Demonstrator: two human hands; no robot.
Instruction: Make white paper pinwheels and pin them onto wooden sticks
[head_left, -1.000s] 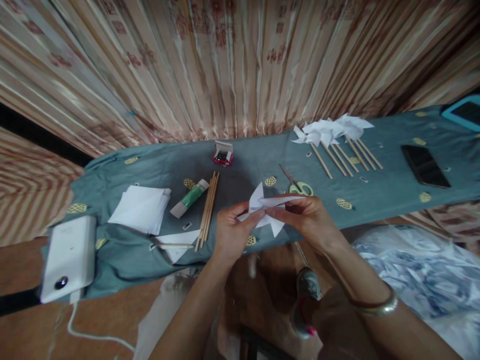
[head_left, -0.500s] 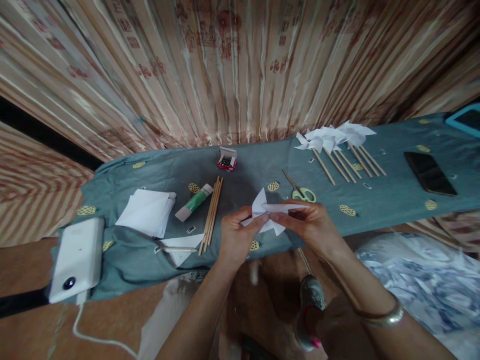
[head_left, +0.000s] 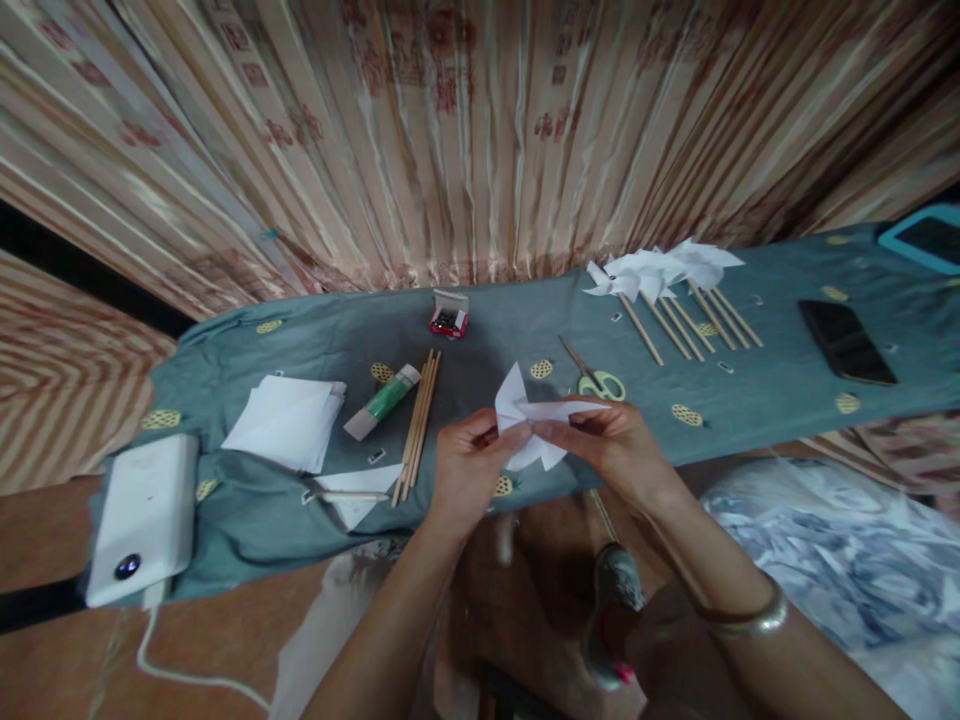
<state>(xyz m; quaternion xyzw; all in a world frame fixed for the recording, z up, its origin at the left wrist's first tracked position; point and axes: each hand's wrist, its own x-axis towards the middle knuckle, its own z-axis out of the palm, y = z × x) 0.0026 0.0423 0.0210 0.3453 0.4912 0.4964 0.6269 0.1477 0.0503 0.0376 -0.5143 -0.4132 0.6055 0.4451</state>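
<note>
The left hand (head_left: pixel 469 462) and right hand (head_left: pixel 613 442) both pinch one white paper pinwheel (head_left: pixel 513 396) above the near edge of the table (head_left: pixel 360 325), thumbs (head_left: pixel 508 442) almost meeting at its middle, forearms (head_left: pixel 401 605) angled inward; scissors (head_left: pixel 602 386) lie just beyond.

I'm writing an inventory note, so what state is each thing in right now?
Pinwheel: folded, held up
Left hand: pinching it
Right hand: pinching it
Box: open, lid up
Scissors: lying flat, blades seemingly closed
Sticks: loose, bunched
Paper: stacked unevenly
Mounted pinwheels: lying down, heads overlapping
Phone: face up, screen dark
White device: cable plugged in
</note>
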